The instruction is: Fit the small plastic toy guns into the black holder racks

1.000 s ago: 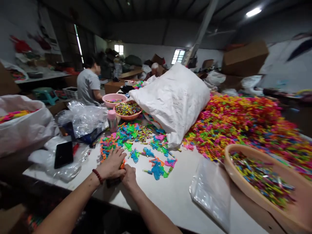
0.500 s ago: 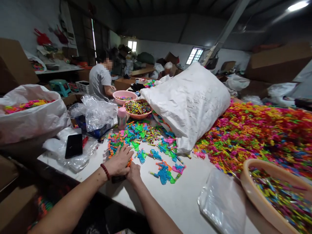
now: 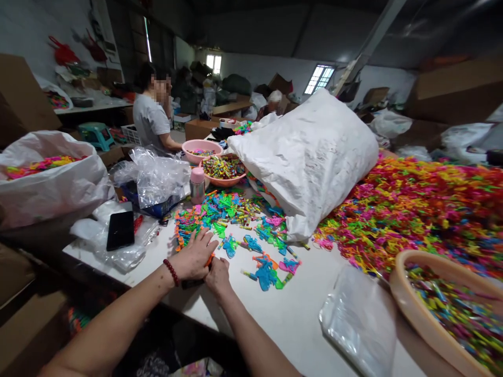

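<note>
My left hand (image 3: 194,257), with a dark red bead bracelet (image 3: 172,272) at its wrist, is held palm down near the table's front edge, its fingers stretched out and slightly apart. Right beside it, my right hand (image 3: 218,276) is closed, fingers curled. A bit of an orange plastic piece (image 3: 210,259) shows between the two hands; the rest is covered. Under the left hand lies a dark object (image 3: 192,283), mostly hidden. Beyond the left fingertips stands a row of orange-tipped toys (image 3: 183,230). Blue, green, orange and pink plastic toys (image 3: 265,275) lie right of my hands.
A pile of coloured toys and tubes (image 3: 226,207) lies behind my hands. Around the table are a phone (image 3: 120,230), a pink-capped bottle (image 3: 197,188), a large white sack (image 3: 306,162), clear bags (image 3: 359,319) and a peach basin (image 3: 404,293). A co-worker (image 3: 151,118) sits beyond.
The view has shifted slightly. My hands keep nearly the same place and pose. The co-worker at the back has leaned left and raised a hand toward the head.
</note>
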`<state>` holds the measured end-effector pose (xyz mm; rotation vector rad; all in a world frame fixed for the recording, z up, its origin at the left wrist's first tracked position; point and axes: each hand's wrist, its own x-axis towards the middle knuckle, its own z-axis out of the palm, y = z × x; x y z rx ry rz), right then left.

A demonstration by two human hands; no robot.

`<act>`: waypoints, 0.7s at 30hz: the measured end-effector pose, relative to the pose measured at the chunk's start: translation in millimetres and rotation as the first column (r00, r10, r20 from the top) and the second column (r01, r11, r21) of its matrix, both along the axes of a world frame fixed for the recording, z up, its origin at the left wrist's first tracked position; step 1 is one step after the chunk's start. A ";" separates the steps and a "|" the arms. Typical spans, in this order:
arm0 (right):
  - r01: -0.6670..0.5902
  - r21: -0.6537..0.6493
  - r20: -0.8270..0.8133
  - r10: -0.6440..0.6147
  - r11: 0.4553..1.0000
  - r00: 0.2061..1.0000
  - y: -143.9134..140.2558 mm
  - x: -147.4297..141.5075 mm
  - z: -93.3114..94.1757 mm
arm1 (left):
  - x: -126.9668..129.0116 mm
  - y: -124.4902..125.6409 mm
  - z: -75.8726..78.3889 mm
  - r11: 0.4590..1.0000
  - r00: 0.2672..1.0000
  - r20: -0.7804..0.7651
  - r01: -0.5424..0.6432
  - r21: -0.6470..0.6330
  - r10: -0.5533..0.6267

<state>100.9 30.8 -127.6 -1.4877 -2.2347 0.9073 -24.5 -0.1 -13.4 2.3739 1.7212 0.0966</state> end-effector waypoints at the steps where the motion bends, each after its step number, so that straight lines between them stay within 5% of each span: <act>1: -0.021 0.002 0.024 0.021 1.000 0.999 0.9 0.1 1.7 | 1.2 -0.7 -0.9 1.000 1.000 -0.006 0.002 0.000 -0.002; 8: -0.082 -0.040 0.109 0.086 0.996 0.990 1.5 -2.5 11.9 | -6.4 5.2 -6.5 1.000 1.000 -0.017 -0.010 0.001 0.010; 12: -0.044 -0.046 -0.018 0.043 0.998 0.999 -3.9 -1.1 2.5 | -16.0 4.6 -2.5 1.000 1.000 0.007 0.000 -0.021 0.000; 17: 0.029 -0.083 -0.205 -0.046 0.996 0.978 -14.6 5.0 -1.3 | -25.1 -27.6 7.1 0.980 0.996 0.093 -0.033 0.198 0.014; 21: 0.022 -0.124 -0.260 -0.053 0.992 0.964 -15.2 11.5 -1.3 | -33.1 -62.0 -0.1 0.918 0.966 0.250 -0.157 0.363 0.066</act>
